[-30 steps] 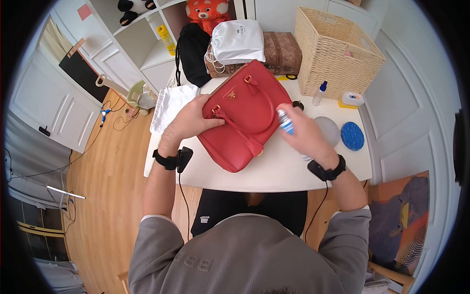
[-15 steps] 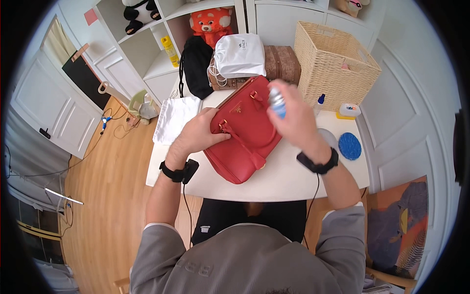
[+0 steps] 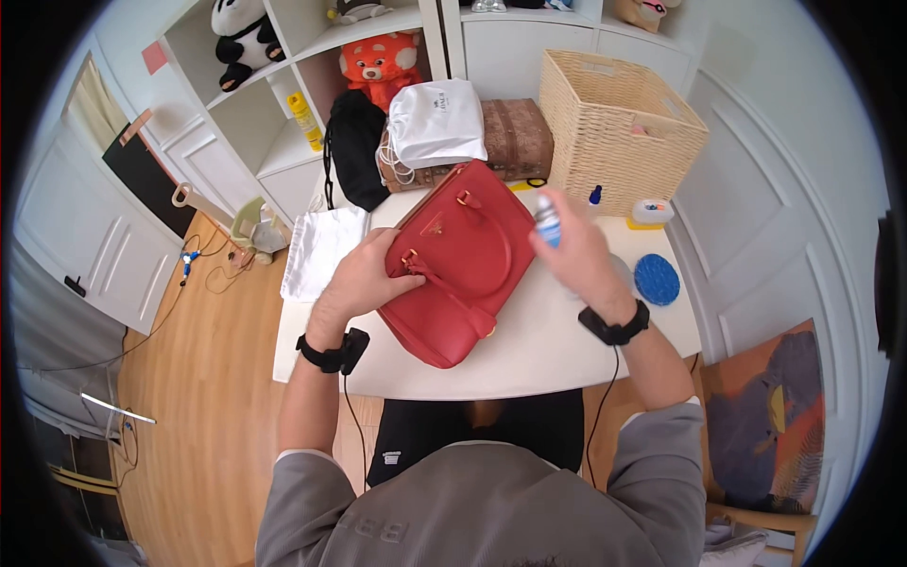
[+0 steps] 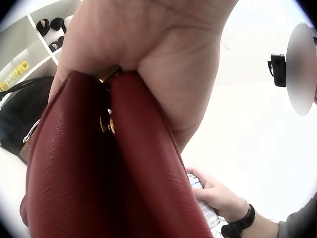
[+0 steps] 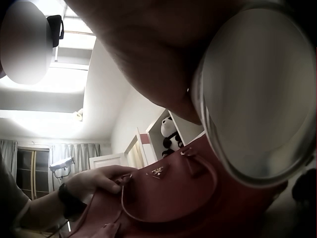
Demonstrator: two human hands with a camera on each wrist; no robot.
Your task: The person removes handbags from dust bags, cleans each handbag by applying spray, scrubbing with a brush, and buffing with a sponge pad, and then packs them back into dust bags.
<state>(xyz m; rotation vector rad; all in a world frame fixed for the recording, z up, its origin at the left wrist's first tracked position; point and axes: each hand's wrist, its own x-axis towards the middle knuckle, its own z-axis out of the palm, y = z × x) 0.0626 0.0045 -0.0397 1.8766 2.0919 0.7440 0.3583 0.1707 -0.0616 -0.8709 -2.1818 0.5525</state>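
A red handbag (image 3: 472, 250) with two handles and gold fittings lies tilted on the white table. My left hand (image 3: 364, 274) grips its top edge near a handle ring, thumb on the front face. In the left wrist view that hand lies across the bag's top edges (image 4: 153, 148), a gold fitting between them. To the right of the bag, my right hand (image 3: 578, 253) holds a silver and blue spray can (image 3: 547, 225), nozzle end toward the bag. The can's round metal base (image 5: 257, 94) fills much of the right wrist view.
A white cloth pouch (image 3: 326, 250) lies left of the bag. Behind it are a black drawstring bag (image 3: 356, 151), a white dust bag (image 3: 439, 123) on a brown patterned bag (image 3: 524, 137), and a wicker basket (image 3: 605, 132). A blue disc (image 3: 657, 280) sits right.
My right hand swung the can toward the bag's far end, then drew back a little to the right. The left hand keeps its grip on the bag. The head view shifted slightly.
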